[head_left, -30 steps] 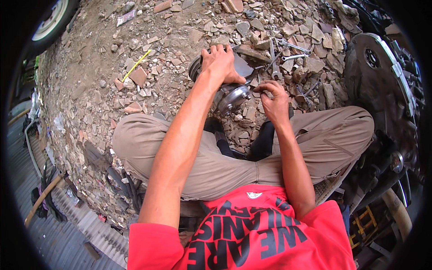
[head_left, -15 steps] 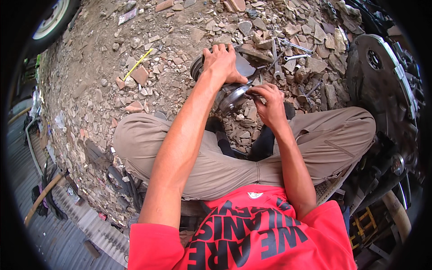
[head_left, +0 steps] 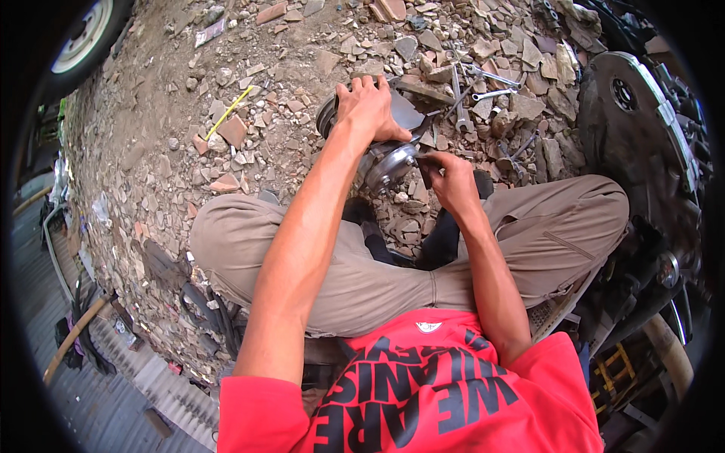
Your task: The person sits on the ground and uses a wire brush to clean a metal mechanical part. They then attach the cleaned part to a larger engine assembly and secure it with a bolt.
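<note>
A metal machine part sits on the rubble in front of my crossed legs. Its shiny round drum (head_left: 390, 167) faces me, and a dark, ribbed round body (head_left: 326, 115) shows at its far left. My left hand (head_left: 368, 112) is clamped over the top of this part, thumb on the near side, fingers curled over the far edge. Just right of the drum, my right hand (head_left: 453, 181) is closed in a pinch on a small dark flat piece (head_left: 428, 167). What that piece is, and whether it touches the drum, I cannot make out.
Several wrenches (head_left: 495, 94) lie on broken stones beyond my right hand. A yellow stick (head_left: 229, 118) rests on the rubble to the left. A large dark round machine housing (head_left: 621, 124) stands at the right, and a wheel (head_left: 84, 39) is at the far left.
My right hand has shifted slightly down and away from the drum's edge, so more of the drum's face shows. My left hand keeps its hold on the metal part.
</note>
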Motion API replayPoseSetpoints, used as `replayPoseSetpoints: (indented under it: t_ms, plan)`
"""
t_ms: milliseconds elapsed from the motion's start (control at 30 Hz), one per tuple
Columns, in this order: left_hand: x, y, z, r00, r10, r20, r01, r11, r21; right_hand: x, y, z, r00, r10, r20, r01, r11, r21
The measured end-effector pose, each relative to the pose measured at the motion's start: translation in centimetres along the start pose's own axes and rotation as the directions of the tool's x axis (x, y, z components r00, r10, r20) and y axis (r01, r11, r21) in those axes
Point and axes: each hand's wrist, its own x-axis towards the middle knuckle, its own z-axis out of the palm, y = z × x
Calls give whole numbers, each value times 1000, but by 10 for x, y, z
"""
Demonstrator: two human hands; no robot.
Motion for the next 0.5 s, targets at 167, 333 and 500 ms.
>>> replayPoseSetpoints:
  t_ms: [167, 333, 500]
  plan:
    - [1, 1, 0, 1000, 1, 16, -1, 1000, 4, 8, -6, 6, 940, -296, -170, 298, 954, -13]
    - [-3, 0, -1, 1000, 2, 16, -2, 1000, -3, 0, 9, -4, 989, 102, 112, -94, 993, -77]
    - [0, 1, -3, 999, -1, 32, 2, 1000, -17, 1, -5, -5, 990, 138, -7, -138, 990, 14]
